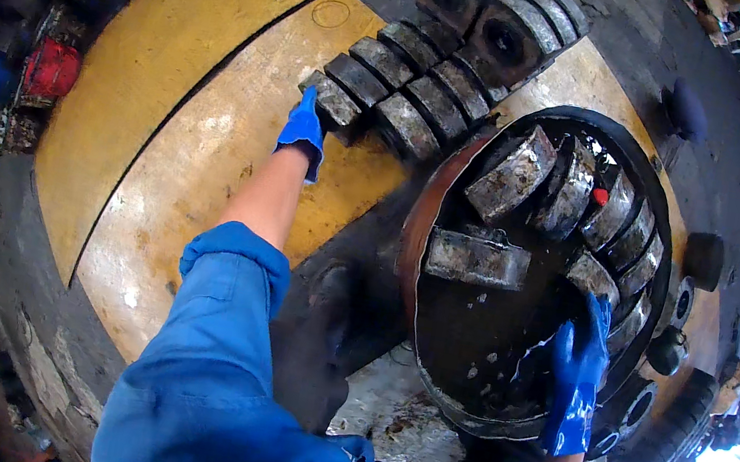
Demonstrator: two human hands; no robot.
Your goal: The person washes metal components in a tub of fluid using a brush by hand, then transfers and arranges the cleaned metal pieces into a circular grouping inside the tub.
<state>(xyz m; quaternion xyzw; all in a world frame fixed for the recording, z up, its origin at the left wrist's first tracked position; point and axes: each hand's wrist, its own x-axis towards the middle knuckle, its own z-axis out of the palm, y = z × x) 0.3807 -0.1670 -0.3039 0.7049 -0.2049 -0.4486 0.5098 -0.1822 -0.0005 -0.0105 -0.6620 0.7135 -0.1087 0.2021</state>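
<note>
Both my hands wear blue gloves. My left hand (304, 130) is at the near end of a row of curved metal blocks, closed on the end block (332, 101); most of its fingers are hidden. That block is grey, worn and thick, shaped like a brake shoe. Over the right side of a big round tub (421, 229), my right hand (583, 354) reaches with fingers stretched and thumb apart. Its fingertips come up to another curved block (593, 276) in the tub, apparently touching its near edge. Dark, wet-looking material covers the tub's bottom.
Several more curved blocks (512, 176) stand around the tub's inside, and one block (478, 260) lies crosswise. Beyond the rows are larger blocks with round holes (504, 41). A yellow floor sheet (169, 38) spreads left. Tyres (658, 446) and round parts crowd the right.
</note>
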